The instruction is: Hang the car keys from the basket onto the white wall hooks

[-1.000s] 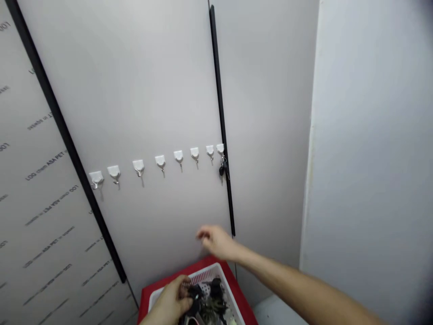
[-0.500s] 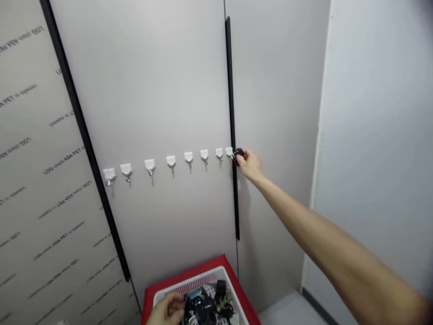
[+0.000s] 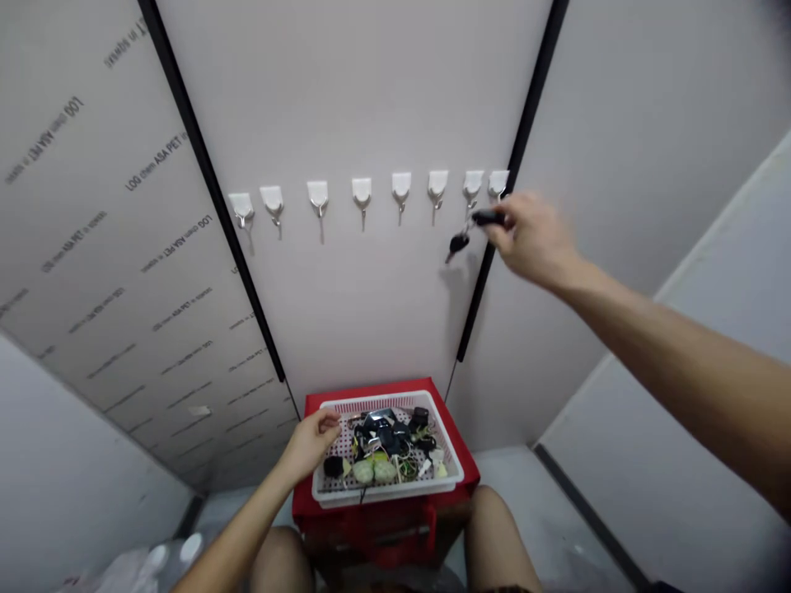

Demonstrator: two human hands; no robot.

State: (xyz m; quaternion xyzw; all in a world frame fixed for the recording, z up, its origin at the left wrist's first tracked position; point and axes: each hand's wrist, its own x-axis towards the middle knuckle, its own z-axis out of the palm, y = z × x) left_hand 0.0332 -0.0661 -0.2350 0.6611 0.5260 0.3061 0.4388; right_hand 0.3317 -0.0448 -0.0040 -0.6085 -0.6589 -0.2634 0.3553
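Pinched in my right hand [image 3: 535, 235] is a set of car keys, with a black fob [image 3: 489, 217] at my fingertips. From it a black-headed key [image 3: 458, 243] dangles on a ring, tilted down to the left. Just above and behind my hand are the rightmost white adhesive hooks [image 3: 473, 183]. My left hand [image 3: 312, 441] hovers at the left rim of a white plastic basket [image 3: 395, 494], fingers loosely curled and apart, nothing visible in them. Inside the basket lies a jumble of black key fobs [image 3: 389, 436], cords and two pale green rounded pieces [image 3: 374, 471].
Several hooks [image 3: 317, 194] run in a row across the grey panel, between two black vertical strips [image 3: 216, 189]. The basket stands on a red box [image 3: 466, 473] between my knees. White-capped bottles [image 3: 191, 547] are at lower left. A white wall [image 3: 741, 247] closes the right side.
My right hand has drawn back from the rightmost hook area with the keys, and a key now hangs visibly below. The view has tilted down and shows more of the basket and my legs.
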